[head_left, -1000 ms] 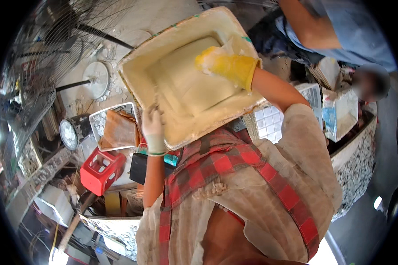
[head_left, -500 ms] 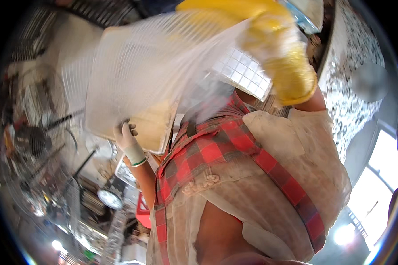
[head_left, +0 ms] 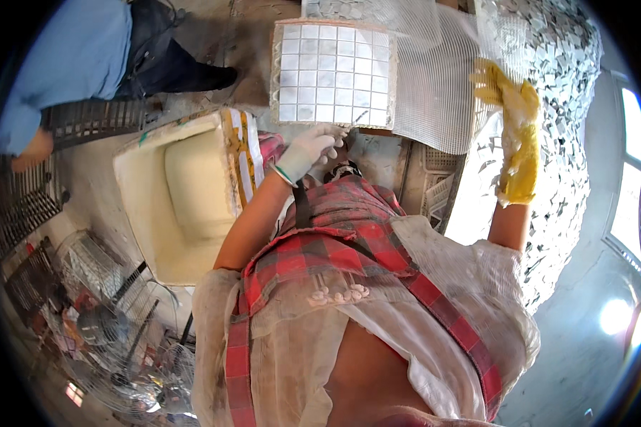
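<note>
The largest thing is the broad speckled surface [head_left: 566,135] of pale chips on the right. Next is the cream tub [head_left: 185,188] on the left, tilted so that its smooth inside shows, with a co-worker [head_left: 92,57] in blue beyond it. A round wire fan [head_left: 117,320] stands at lower left.

The mesh sheet [head_left: 434,89] lies on the far side, along the right edge of the tile panel [head_left: 335,75], which is ahead of the person, in the upper middle. The panel's square layout looks complete: white squares fill its rows inside a rough border, with no gap that shows. The mesh lies mainly beside the panel, leaving nearly all of its squares uncovered, so the two seem not to be joined. Whether the joints are filled is too small to tell.

Of the two hands, the right hand [head_left: 509,124], in a yellow glove, is wide, fingers spread at the mesh's right part; contact cannot be told. The left hand [head_left: 312,151], in a thin white glove, has loosely bent fingers just beside the panel's near edge, with nothing visible in them.

Smallest is a dark mark [head_left: 361,116] on a near square.
</note>
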Action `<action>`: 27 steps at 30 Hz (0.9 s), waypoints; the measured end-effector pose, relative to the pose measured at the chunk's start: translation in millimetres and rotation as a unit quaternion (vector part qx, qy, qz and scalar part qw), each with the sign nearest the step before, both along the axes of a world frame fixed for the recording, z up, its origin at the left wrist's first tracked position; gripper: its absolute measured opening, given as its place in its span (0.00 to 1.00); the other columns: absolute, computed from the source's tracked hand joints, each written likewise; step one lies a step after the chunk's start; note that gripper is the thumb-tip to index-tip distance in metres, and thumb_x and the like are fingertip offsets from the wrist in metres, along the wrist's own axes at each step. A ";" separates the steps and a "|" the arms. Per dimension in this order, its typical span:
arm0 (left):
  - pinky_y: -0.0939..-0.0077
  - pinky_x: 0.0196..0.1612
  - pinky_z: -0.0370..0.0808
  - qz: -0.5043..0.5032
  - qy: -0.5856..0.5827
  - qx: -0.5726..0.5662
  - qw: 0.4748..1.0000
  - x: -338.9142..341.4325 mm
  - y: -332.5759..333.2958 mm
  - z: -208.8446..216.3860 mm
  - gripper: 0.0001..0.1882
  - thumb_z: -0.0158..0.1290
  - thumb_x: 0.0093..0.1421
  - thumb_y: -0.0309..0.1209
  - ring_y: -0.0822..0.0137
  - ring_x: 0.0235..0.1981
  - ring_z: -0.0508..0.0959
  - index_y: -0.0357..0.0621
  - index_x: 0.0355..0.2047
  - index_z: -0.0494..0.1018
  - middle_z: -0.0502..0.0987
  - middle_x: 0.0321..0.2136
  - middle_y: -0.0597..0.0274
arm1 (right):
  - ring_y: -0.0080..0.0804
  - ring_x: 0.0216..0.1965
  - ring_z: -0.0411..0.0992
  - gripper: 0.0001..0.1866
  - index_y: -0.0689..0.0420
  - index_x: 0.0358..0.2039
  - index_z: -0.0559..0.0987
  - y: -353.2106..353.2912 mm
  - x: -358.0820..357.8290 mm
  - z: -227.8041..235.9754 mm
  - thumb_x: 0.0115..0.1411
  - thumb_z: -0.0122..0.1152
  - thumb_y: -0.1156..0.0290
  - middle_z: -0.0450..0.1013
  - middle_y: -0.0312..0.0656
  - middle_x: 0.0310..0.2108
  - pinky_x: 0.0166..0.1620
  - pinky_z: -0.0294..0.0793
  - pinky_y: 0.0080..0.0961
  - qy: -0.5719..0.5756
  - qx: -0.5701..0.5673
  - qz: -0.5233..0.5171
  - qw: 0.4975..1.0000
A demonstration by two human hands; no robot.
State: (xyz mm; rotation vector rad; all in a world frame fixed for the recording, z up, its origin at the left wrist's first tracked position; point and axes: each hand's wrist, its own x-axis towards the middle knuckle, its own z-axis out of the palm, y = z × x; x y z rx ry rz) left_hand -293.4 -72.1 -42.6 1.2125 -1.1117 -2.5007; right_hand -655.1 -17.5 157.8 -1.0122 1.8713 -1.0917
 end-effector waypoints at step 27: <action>0.85 0.28 0.69 -0.058 -0.043 0.027 0.997 -23.5 -31.6 -59.9 0.21 0.44 0.63 0.29 0.78 0.28 0.72 0.34 0.55 0.69 0.77 0.37 0.62 | 0.35 0.45 0.79 0.23 0.69 0.49 0.77 72.5 -16.8 -173.6 0.67 0.55 0.59 0.78 0.50 0.45 0.49 0.77 0.29 -0.182 -0.075 -0.117 0.973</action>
